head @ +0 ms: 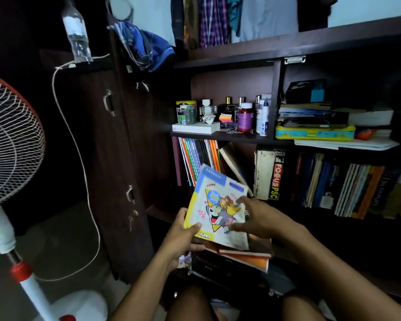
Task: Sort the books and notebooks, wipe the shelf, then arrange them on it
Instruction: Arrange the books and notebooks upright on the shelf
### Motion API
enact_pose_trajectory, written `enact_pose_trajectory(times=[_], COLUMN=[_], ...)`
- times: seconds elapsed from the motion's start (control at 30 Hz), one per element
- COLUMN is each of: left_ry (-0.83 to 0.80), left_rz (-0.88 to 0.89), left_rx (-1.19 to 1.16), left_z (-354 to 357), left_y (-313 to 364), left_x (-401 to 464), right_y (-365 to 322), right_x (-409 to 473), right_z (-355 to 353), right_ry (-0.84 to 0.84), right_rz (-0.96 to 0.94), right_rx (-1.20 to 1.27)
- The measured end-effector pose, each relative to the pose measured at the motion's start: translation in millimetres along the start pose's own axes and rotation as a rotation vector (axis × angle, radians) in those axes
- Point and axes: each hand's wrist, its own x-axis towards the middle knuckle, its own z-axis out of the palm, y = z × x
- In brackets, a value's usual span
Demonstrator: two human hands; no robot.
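Thin yellow-and-blue cartoon-cover notebook [218,209] sits tilted atop a small stack of orange and dark books [241,258] over the lap; left hand [183,232] pinches its 7 o'clock corner, right hand [262,218] lies on the cover with fingers spread, released. Judged early: sorting underway. At 12 and 2 o'clock, upright coloured notebooks [199,158] and thick books [333,184] fill the dark wooden shelf [218,137]; wiping and arranging remain.

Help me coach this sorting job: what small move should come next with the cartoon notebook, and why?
Probably lay the yellow cartoon-cover notebook down flat on the stack of books under it. The left hand grips its lower corner, the right hand spreads open over its cover, and it sits tilted above the stack.
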Motion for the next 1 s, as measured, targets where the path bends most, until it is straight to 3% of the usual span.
enact_pose_trajectory(times=[0.1,0.17,0.23,0.3,0.53,0.63,0.8,0.93,1.0], left_ry=[0.044,0.059,0.058,0.066,0.150,0.277,0.462,0.539,0.568], left_rz=[0.190,0.213,0.192,0.186,0.247,0.301,0.213,0.264,0.278], left_rx=[0.026,-0.003,-0.020,0.010,-0.032,0.013,0.119,0.390,0.489], left_z=[-11.6,-14.5,-10.6,-5.7,-14.2,-21.2,-18.1,4.0,11.5], left_y=[-2.6,-5.2,-7.4,-3.5,16.8,19.0,-16.8,-49.0,-50.3], left_x=[-2.8,-2.4,0.4,4.0,55.3,99.6,152.8,151.5,155.6], right_y=[-8.6,-18.9,-31.0,-39.8,-42.3,-43.4,-43.4,-14.4,6.2], right_x=[18.3,29.4,35.3,40.4,81.3,110.6,158.9,180.0,181.2], right_z=[0.7,3.4,8.7,15.1,-2.2,-14.8,-8.2,52.9,92.1], right_ry=[0.238,0.345,0.339,0.319,0.432,0.401,0.357,0.154,0.035], right_rz=[0.045,0.072,0.073,0.002,-0.111,-0.185,-0.163,-0.076,-0.087], right_rx=[0.343,0.660,0.908,0.992,0.848,0.766,0.696,0.522,0.252])
